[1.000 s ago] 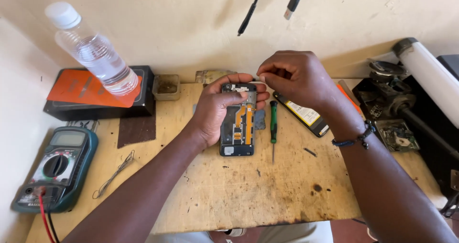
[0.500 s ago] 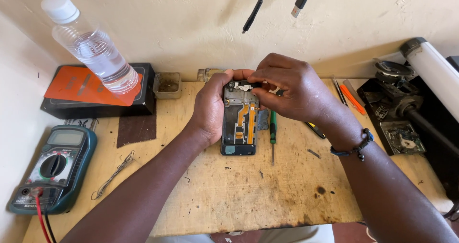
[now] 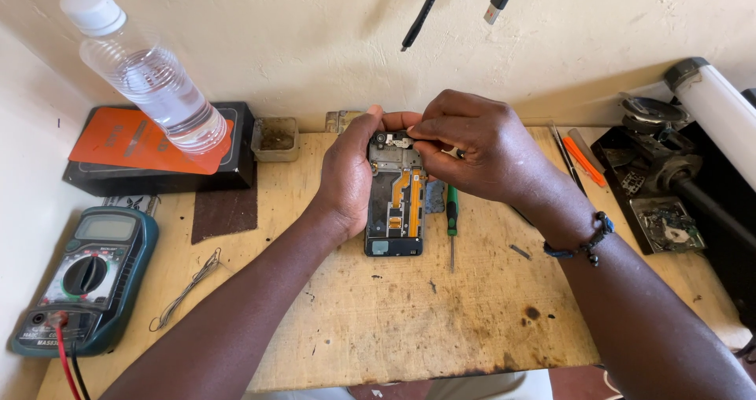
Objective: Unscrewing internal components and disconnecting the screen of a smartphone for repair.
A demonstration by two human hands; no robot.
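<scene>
Left hand (image 3: 346, 175) wraps the left edge of an opened smartphone (image 3: 396, 203) lying flat mid-tabletop (image 3: 378, 321), while right hand (image 3: 476, 144) has fingertips pinched together on a tiny part at the phone's top end; what that part is, too small to tell. Phone looks light, stiff and fragile, with its orange flex cable exposed, so best held by the frame edges, not the internals. Green screwdriver (image 3: 451, 215) just beside it on the right, tilted water bottle (image 3: 150, 77) on a black-orange box (image 3: 157, 144), multimeter (image 3: 87, 278) far left.
</scene>
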